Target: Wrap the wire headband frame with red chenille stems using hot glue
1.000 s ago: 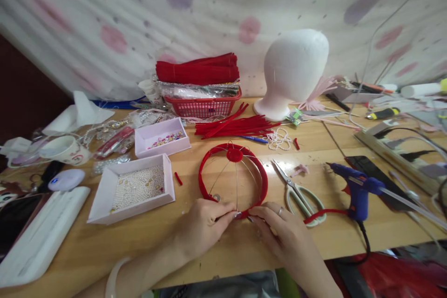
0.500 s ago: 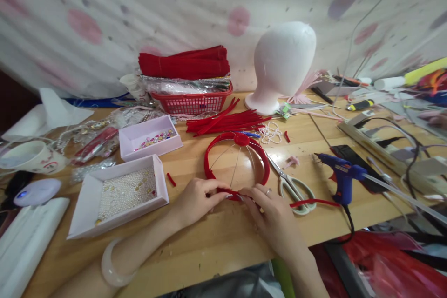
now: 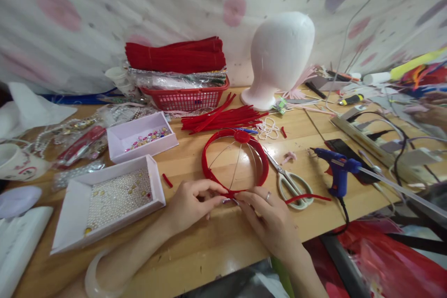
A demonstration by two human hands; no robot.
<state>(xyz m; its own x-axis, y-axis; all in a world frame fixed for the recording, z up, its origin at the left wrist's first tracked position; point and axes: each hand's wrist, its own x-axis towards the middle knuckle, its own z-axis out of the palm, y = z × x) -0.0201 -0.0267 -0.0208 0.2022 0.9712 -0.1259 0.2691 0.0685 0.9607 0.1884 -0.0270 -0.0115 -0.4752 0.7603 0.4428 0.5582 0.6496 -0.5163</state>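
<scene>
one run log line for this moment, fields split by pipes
left hand: pinching red fuzzy wire-spoked ring, near edge | right hand: pinching same edge | pale-handled metal scissors: right of ring | blue glue gun: right of scissors

The left hand (image 3: 195, 202) and right hand (image 3: 267, 214) grip the near edge of the red ring frame (image 3: 206, 160), fingertips close together. Thin wires run from its rim to a red disc (image 3: 242, 137). The scissors (image 3: 292, 185) lie just beside the ring, on the right-hand side; a red strip (image 3: 309, 196) crosses their handles. The blue glue gun (image 3: 338, 167) lies further right. Left of the ring, the bead box (image 3: 157, 186) holds pearl-like beads. The foam head (image 3: 281, 56) stands upright behind.
</scene>
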